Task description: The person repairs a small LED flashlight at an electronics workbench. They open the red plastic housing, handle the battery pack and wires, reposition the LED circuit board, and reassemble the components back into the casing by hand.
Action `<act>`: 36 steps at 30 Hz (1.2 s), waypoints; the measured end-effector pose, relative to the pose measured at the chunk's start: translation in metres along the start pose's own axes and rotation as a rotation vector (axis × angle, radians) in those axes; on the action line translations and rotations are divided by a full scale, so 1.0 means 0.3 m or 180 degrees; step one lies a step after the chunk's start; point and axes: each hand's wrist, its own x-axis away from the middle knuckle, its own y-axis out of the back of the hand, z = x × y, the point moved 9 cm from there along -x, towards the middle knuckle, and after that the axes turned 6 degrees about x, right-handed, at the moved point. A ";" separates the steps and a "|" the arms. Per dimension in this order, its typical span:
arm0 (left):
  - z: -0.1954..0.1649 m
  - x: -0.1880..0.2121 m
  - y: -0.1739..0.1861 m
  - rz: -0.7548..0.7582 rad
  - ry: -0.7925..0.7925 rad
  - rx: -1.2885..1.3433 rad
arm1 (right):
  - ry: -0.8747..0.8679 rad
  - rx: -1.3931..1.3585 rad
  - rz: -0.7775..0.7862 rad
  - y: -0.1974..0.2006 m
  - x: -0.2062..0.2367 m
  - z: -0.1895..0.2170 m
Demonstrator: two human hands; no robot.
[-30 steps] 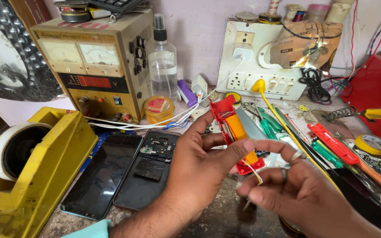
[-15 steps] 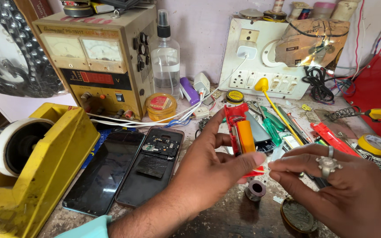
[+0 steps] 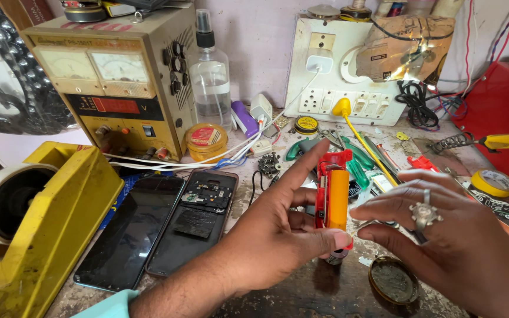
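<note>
- A crowded repair bench (image 3: 301,294) with a scuffed dark top is seen against a pale wall; a white socket board (image 3: 349,88) is mounted on the wall at the back, and every place below is given from it
- Below the socket board, near the bench's front edge, a small red holder with an orange cylinder (image 3: 332,197) clipped in it is held by the left hand (image 3: 278,235)
- The left thumb is pressed against the holder's lower end and the curled fingers are closed behind it, while the forefinger is stretched free toward the socket board
- The right hand (image 3: 443,235), below and right of the socket board, is kept just beside the holder; its fingers are drawn together at the tips, and whether something thin is pinched there cannot be told
- The holder is judged light and stiff, its plastic smooth and somewhat slippery, its small clips probably fragile; a hold across the two long sides, at mid-length, is judged safest
- The long axis is stood nearly upright, the upper end pointed at the socket board and the lower end pointed down at the bench
- Left of the socket board a beige metered power supply (image 3: 113,88) and a clear spray bottle (image 3: 210,76) are seen; two opened phones (image 3: 160,227) are laid further down-left, and a yellow tape dispenser (image 3: 36,229) is set far left
</note>
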 end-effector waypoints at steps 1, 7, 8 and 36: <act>0.001 0.003 0.000 0.0025 0.0021 0.0047 | -0.0056 -0.0162 -0.0046 0.015 -0.009 -0.009; 0.003 0.016 -0.036 0.0470 -0.0025 0.0085 | -0.0922 -0.0368 0.0539 0.006 -0.003 -0.161; 0.024 0.022 -0.037 0.0464 0.0173 0.0113 | -0.1312 -0.0417 0.0805 -0.020 0.023 -0.208; 0.044 -0.004 0.043 -0.0629 0.0150 0.0579 | -0.3430 -0.0850 0.1076 -0.204 0.056 -0.395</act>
